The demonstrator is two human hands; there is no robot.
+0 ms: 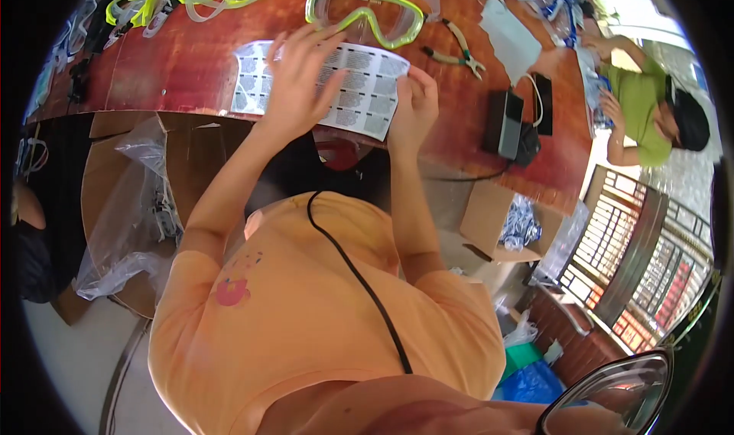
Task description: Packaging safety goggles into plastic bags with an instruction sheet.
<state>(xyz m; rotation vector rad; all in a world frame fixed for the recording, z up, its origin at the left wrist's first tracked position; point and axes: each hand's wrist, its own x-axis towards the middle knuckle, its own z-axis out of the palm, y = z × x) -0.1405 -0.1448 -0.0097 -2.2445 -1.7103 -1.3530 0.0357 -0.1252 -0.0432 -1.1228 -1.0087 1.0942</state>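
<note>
A white printed sheet [359,91], marked off in small text blocks, lies at the table's near edge in front of me. My left hand [300,83] rests over its left half, fingers spread and stretched toward the far side. At the sheet's right edge my right hand [414,108] is closed, pinching the paper near the upper corner between thumb and fingers. Just beyond the sheet sits a diving mask [417,34] with a yellow-green frame and clear lens, close to my left fingertips. Part of the sheet is hidden under my left hand.
Pliers [456,55], a pale blue sheet [511,41] and a black box-shaped device [502,121] lie to the right on the red-brown table [191,68]. Yellow-green masks and straps [145,3] are heaped far left. A co-worker in a green shirt [638,99] handles items at right. Cardboard boxes [489,213] stand below.
</note>
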